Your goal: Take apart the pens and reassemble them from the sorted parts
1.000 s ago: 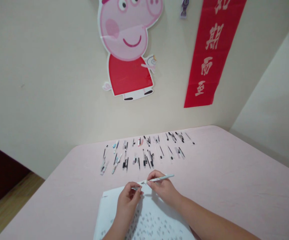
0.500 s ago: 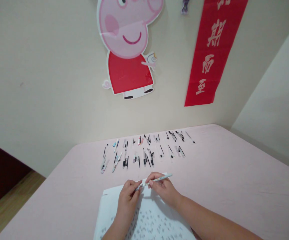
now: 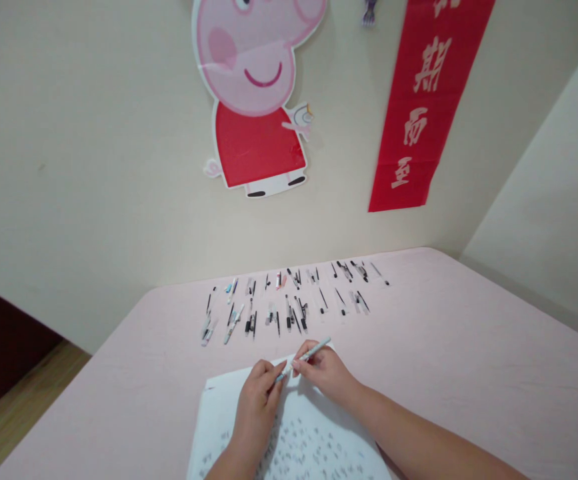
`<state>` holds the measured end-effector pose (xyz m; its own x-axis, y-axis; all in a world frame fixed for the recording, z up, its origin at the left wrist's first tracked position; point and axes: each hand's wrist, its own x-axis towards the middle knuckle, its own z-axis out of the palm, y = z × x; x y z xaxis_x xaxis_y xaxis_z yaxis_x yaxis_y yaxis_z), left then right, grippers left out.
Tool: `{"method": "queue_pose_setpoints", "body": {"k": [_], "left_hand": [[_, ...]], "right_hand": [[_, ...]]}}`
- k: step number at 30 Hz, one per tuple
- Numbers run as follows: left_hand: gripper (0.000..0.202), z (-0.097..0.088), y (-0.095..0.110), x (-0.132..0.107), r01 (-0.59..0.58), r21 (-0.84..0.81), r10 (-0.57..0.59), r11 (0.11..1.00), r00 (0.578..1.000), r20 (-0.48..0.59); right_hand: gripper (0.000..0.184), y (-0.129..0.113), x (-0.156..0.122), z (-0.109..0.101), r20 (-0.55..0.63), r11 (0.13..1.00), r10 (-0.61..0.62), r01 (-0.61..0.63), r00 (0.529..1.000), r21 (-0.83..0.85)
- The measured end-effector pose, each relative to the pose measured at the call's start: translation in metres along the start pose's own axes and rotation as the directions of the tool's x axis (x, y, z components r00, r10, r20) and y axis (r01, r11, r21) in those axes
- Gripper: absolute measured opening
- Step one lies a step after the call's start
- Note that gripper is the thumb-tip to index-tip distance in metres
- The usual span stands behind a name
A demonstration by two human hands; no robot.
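A slim pen (image 3: 317,350) with a pale, patterned barrel slants up to the right between my two hands, above the paper. My right hand (image 3: 325,371) is closed round its barrel, thumb and fingers pinching near the middle. My left hand (image 3: 259,393) is closed on the lower end, where a bit of light blue shows between thumb and forefinger. Whether that blue part is a cap or part of the barrel, I cannot tell. Under both hands lies a stack of white paper (image 3: 226,393), its lower half covered in handwritten dark characters too blurred to read.
Beyond the paper, several taken-apart pens (image 3: 251,319), with refills, caps and clear barrels, lie in two rows on the pink tablecloth (image 3: 443,347). The wall behind carries a cartoon pig cutout (image 3: 261,143) and a red banner (image 3: 419,133).
The pen now tilts more steeply, its upper end drawn left toward my left hand. The gap at its lower end has narrowed, and light blue shows there instead of a clear, silvery tip.
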<state>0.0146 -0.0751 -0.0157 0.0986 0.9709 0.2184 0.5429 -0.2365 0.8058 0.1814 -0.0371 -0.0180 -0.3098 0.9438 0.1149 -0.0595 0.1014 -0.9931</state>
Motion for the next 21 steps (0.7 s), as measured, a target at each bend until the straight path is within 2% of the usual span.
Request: {"method": "queue_pose_setpoints", "body": {"k": [8,15,17,21], "left_hand": [[0.032,0.002,0.001,-0.002,-0.010,0.024,0.010,1.000,1.000,-0.003],[0.030,0.005,-0.001,0.000,-0.011,-0.023,0.011,1.000,1.000,-0.025],[0.030,0.005,0.000,0.002,0.004,-0.044,-0.006,0.999,0.999,-0.035],[0.032,0.002,-0.001,0.004,0.047,-0.067,-0.051,0.997,0.997,-0.061]], "right_hand": [[0.036,0.001,0.001,-0.004,0.047,0.998,0.040,-0.042,0.998,0.047],[0.036,-0.002,0.006,-0.009,0.042,0.990,0.113,-0.115,0.993,0.078],[0.036,-0.007,0.008,-0.015,-0.003,0.985,0.104,-0.103,0.995,0.136],[0.031,-0.012,0.015,-0.033,-0.173,0.982,0.076,-0.044,0.982,0.185]]}}
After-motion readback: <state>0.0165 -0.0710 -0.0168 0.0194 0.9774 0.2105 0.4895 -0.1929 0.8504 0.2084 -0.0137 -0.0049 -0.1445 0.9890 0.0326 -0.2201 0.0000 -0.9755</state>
